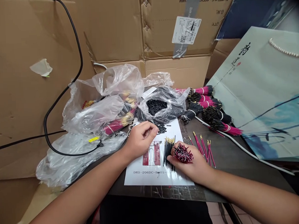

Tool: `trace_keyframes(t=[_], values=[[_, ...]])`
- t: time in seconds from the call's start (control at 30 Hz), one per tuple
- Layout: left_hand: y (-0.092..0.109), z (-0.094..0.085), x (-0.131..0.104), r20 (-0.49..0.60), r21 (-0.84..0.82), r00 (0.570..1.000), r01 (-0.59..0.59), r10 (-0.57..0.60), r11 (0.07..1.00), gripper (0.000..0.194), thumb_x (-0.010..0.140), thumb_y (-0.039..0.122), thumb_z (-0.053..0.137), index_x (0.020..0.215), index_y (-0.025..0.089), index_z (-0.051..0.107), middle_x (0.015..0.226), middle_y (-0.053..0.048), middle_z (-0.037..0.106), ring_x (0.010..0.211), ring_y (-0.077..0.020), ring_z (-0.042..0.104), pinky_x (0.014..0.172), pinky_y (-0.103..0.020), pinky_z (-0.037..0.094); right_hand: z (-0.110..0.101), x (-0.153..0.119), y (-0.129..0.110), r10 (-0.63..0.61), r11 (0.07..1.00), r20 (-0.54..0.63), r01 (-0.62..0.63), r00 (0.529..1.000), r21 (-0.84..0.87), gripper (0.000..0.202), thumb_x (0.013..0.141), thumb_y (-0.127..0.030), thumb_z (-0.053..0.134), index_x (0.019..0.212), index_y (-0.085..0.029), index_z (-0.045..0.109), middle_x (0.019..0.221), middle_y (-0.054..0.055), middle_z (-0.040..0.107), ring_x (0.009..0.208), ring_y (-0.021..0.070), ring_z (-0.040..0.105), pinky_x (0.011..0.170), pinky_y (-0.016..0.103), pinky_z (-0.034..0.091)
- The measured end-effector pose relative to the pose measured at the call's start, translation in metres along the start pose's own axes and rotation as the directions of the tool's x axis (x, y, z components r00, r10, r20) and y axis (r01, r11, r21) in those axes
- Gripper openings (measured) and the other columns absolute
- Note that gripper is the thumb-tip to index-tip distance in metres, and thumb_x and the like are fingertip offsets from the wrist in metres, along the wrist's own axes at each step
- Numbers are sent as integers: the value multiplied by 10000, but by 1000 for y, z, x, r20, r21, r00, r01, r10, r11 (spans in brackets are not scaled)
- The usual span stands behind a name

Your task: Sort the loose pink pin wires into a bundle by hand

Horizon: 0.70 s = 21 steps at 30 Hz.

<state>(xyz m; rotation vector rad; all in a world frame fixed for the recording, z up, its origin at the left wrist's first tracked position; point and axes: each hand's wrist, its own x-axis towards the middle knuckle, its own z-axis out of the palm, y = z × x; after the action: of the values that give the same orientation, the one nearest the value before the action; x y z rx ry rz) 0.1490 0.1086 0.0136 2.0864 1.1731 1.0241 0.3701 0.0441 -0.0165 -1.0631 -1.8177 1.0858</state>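
My right hand [190,161] is wrapped round a bundle of dark red wires [183,153], their cut ends facing up toward me. Beside its thumb, a row of black wires with gold tips [168,150] lies on a printed white sheet [142,177]. My left hand [143,136] is closed, thumb against the fingers, over the sheet's upper left; anything in its fingertips is too small to make out. Small black tubes [162,128] are scattered just past it, in front of an open plastic bag of black tubes [156,107]. Several loose red wires [202,147] lie right of my right hand.
Tied wire bundles [209,103] are piled at the back right, near a white cable [254,157] and a pale paper bag [274,98]. Clear plastic bags [100,113] fill the left. A black cable [45,119] hangs before cardboard [112,28]. The dark table's [240,174] front edge is near.
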Motion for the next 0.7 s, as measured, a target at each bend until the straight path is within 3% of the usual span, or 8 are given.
trace_keyframes(t=[0.17, 0.23, 0.3, 0.37, 0.43, 0.5, 0.6, 0.7], values=[[-1, 2, 1, 74, -205, 996, 73, -59, 976, 356, 996, 448, 552, 854, 156, 697, 695, -2, 586, 627, -121, 481, 586, -266, 354, 0, -2, -2, -132, 987, -39, 128, 990, -94, 214, 918, -223, 644, 773, -224, 487, 684, -32, 529, 612, 126, 483, 597, 280, 421], [1, 2, -1, 148, -364, 984, 149, -101, 919, 365, 1001, 491, 542, 933, 162, 683, 695, 15, 549, 567, -97, 433, 529, -245, 325, -6, 0, -5, -222, 967, -32, 216, 975, -133, 158, 922, -241, 657, 838, -224, 524, 736, -8, 579, 651, 144, 533, 623, 298, 446], [4, 4, -3, 283, -574, 948, 287, -142, 767, 394, 1002, 555, 511, 1100, 192, 627, 742, 30, 539, 487, -72, 364, 444, -227, 264, -17, 9, -12, -390, 889, 29, 384, 920, -251, 93, 933, -235, 646, 905, -226, 557, 788, 23, 619, 706, 171, 560, 666, 332, 456], [10, 6, -5, 405, -726, 903, 412, -141, 550, 484, 980, 632, 494, 1232, 221, 539, 846, 11, 566, 497, -74, 404, 416, -217, 285, -29, 24, -25, -530, 724, 155, 540, 834, -430, 84, 968, -208, 574, 889, -236, 577, 769, 38, 621, 714, 193, 535, 690, 368, 431], [15, 8, -7, 450, -801, 884, 463, -128, 379, 592, 929, 688, 539, 1287, 219, 496, 965, -36, 593, 670, -118, 556, 525, -234, 442, -39, 45, -39, -522, 567, 287, 579, 803, -586, 230, 986, -196, 517, 766, -247, 563, 696, 37, 589, 661, 195, 479, 664, 381, 377], [18, 9, -9, 493, -820, 865, 498, -93, 283, 691, 864, 713, 624, 1318, 219, 463, 1026, -70, 613, 831, -178, 635, 663, -282, 525, -44, 67, -51, -490, 494, 362, 595, 793, -634, 315, 988, -188, 489, 679, -247, 516, 647, 32, 546, 613, 182, 421, 657, 381, 351], [18, 5, -10, 629, -747, 777, 608, -9, 270, 777, 793, 662, 752, 1337, 250, 382, 1002, -80, 657, 831, -225, 698, 617, -289, 527, -42, 92, -62, -472, 421, 475, 663, 743, -619, 340, 958, -135, 477, 636, -244, 478, 613, 26, 515, 578, 170, 375, 700, 387, 365], [18, -2, -9, 686, -674, 727, 648, -24, 356, 773, 745, 431, 879, 1291, 247, 364, 945, -58, 680, 769, -215, 723, 553, -246, 511, -35, 102, -67, -431, 224, 625, 748, 651, -625, 338, 912, -104, 515, 607, -243, 470, 589, 20, 526, 562, 160, 374, 744, 384, 385]])
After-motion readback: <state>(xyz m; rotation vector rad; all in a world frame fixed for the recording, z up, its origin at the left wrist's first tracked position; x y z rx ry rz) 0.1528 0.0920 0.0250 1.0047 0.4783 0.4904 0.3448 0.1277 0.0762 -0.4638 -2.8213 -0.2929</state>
